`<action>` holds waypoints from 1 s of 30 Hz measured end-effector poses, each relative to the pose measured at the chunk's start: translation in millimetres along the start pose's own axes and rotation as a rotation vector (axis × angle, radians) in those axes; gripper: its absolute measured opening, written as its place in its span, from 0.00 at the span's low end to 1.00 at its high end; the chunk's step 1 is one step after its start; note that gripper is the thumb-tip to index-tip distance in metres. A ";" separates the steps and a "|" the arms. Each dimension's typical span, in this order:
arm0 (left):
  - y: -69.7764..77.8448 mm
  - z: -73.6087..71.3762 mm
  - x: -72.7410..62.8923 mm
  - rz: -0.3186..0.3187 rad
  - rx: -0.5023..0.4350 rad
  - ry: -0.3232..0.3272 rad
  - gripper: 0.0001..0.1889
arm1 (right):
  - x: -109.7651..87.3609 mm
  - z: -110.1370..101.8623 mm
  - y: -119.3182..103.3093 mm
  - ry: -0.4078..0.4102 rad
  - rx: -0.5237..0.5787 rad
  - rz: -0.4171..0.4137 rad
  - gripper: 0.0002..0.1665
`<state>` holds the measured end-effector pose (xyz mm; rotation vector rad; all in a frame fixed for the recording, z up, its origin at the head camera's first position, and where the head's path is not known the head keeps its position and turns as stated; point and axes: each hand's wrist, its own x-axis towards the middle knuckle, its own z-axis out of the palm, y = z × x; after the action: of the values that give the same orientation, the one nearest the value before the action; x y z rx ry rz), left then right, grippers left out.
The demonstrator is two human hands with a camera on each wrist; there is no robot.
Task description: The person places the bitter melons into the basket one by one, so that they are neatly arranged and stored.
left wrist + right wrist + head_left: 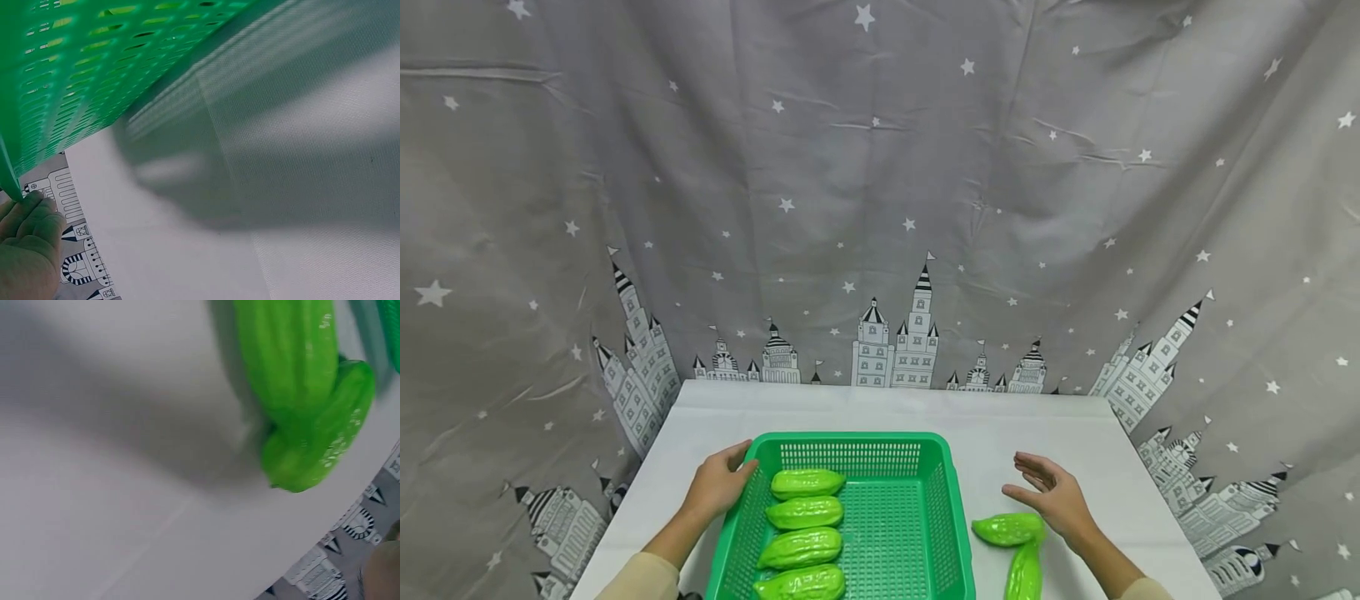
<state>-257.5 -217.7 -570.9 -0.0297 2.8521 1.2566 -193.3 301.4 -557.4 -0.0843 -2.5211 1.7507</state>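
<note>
A green plastic basket holds several bright green bitter melons, in a column along its left side. My left hand grips the basket's left rim near the far corner, its thumb over the edge. In the left wrist view, the fingers of the left hand meet the rim from outside. Right of the basket, two more bitter melons lie on the table, one overlapping the other. My right hand hovers by them, fingers spread and holding nothing. The right wrist view shows the overlapping bitter melons close up.
A white-covered table carries everything. Behind and beside it hangs a grey curtain printed with stars and castles. The basket's right half shows its bare mesh floor.
</note>
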 end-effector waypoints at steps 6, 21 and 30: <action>-0.2 -2.0 0.7 -0.003 0.005 0.005 0.29 | -7.2 -16.0 23.6 0.012 -0.087 0.062 0.42; 0.3 1.4 -2.9 -0.008 0.002 0.003 0.29 | -20.4 -32.8 70.0 -0.064 -0.117 0.187 0.43; 2.1 0.2 -1.3 -0.009 0.006 -0.009 0.29 | -15.9 -26.6 79.5 -0.068 -0.128 0.201 0.44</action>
<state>-256.3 -216.1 -569.5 -0.0376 2.8448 1.2438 -174.7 352.6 -623.0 -0.2996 -2.7581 1.6817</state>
